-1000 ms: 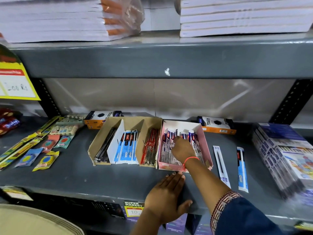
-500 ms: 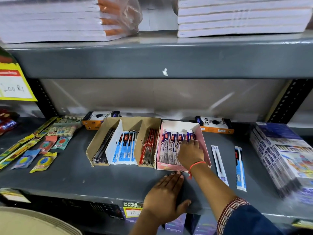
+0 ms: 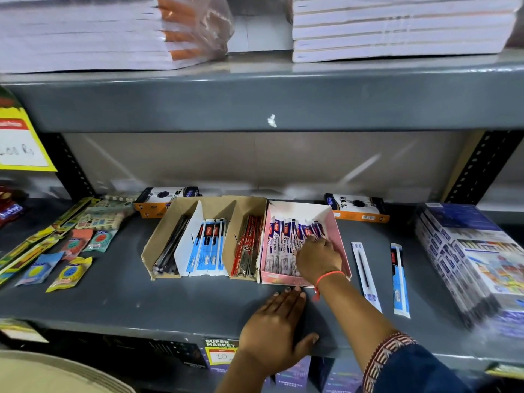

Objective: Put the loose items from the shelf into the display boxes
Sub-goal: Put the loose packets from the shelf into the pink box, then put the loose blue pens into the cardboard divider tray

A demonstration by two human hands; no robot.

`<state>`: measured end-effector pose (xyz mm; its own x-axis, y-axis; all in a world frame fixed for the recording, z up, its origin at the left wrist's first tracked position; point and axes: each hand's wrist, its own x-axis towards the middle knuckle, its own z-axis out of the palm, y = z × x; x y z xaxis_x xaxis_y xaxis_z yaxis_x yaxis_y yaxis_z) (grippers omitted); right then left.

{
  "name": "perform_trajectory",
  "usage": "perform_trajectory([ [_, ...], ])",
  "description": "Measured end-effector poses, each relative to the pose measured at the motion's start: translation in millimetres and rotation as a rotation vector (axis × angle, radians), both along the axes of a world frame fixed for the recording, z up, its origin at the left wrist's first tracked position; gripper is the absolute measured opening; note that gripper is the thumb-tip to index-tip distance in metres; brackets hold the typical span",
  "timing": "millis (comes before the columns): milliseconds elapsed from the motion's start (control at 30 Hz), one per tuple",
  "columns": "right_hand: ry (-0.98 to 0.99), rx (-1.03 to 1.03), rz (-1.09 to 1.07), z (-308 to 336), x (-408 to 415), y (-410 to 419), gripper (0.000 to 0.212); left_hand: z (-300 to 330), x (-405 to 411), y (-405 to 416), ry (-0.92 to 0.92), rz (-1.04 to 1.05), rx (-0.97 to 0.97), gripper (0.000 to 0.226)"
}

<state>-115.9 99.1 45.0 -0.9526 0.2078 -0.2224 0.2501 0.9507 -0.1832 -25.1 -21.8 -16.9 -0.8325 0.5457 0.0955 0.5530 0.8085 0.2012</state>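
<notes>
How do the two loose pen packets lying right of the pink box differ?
The white pen packet is mostly white, holds a dark pen and lies nearer the pink display box. The blue pen packet is mostly blue and lies farther right. Both are long, flat, and outside any box.

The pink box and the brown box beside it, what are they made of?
Pink box: seemingly thin printed card, white inside with crisp folded walls. Brown box: plain matte cardboard, its edges raw and unprinted, with a white card divider. Both look light.
</notes>
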Motion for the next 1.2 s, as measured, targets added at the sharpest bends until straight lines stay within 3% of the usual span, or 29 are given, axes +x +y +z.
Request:
perform_trajectory([
  [100, 0.003, -0.051, 0.007, -2.5, 2.9, 0.8, 0.052, 0.6, 0.9, -0.6, -0.009, 0.005, -0.004, 0.073],
  [167, 0.114, -0.036, 0.025, -1.0, 7.4, 2.9, 0.053, -0.5, 1.5, -0.6, -0.001, 0.013, 0.02, 0.072],
  [267, 0.472, -0.001, 0.014, 4.6, 16.5, 16.7, 0.045, -0.5, 2.0, 0.2, -0.013, -0.001, -0.019, 0.073],
  [400, 0.805, -0.121, -0.25, 4.7, 36.6, 55.8, 0.03, 8.6, 2.9, 1.7, 0.004, 0.047, -0.08, 0.078],
  [500, 0.697, -0.345, -0.477, -8.7, 52.4, 80.4, 0.035, 10.6, 2.6, 3.2, 0.063, -0.002, -0.087, 0.082],
  [567, 0.497, -0.269, -0.422, -20.7, 60.3, 85.9, 0.037, 10.0, 3.3, 3.3, 0.121, -0.014, -0.093, 0.08],
  [667, 0.275, -0.149, -0.311, -23.5, 66.8, 84.3, 0.035, 7.3, 4.9, 2.2, 0.027, -0.028, -0.132, 0.084],
  [800, 0.245, 0.055, -0.19, -17.2, 66.8, 80.5, 0.035, 10.1, 6.7, 3.3, -0.021, 0.008, -0.129, 0.069],
  [1000, 0.235, 0.207, -0.108, -13.6, 61.6, 75.8, 0.038, 12.5, 9.0, 4.3, -0.052, 0.021, -0.103, 0.067],
  [1100, 0.238, 0.037, -0.208, -7.8, 60.3, 86.6, 0.036, 13.1, 9.3, 4.5, -0.047, 0.022, -0.088, 0.067],
  [1200, 0.299, -0.348, -0.409, 1.9, 62.0, 104.5, 0.02, 12.8, 9.3, 3.8, -0.057, 0.019, -0.087, 0.068],
])
